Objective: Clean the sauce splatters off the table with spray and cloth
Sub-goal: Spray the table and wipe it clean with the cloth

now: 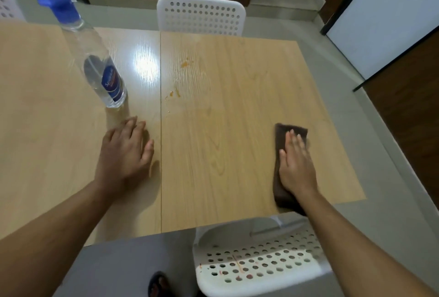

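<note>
Your right hand (295, 163) lies flat, fingers straight, pressing the cloth (282, 178) near the table's (237, 154) right edge. Your left hand (126, 151) rests on the table with fingers spread, holding nothing, just short of the spray (95, 59), which stands upright. Orange splatters (184, 64) remain near the centre seam, with more at (174, 93), well apart from the cloth; a wet sheen around them suggests spraying is done and wiping remains. Two white chairs (202, 14) stand at the table's far and near sides; nothing blocks the cloth's path.

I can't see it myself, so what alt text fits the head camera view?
A person's right hand presses a brown cloth flat on a wooden table, away from orange sauce splatters. The left hand rests open near a clear spray bottle.
</note>
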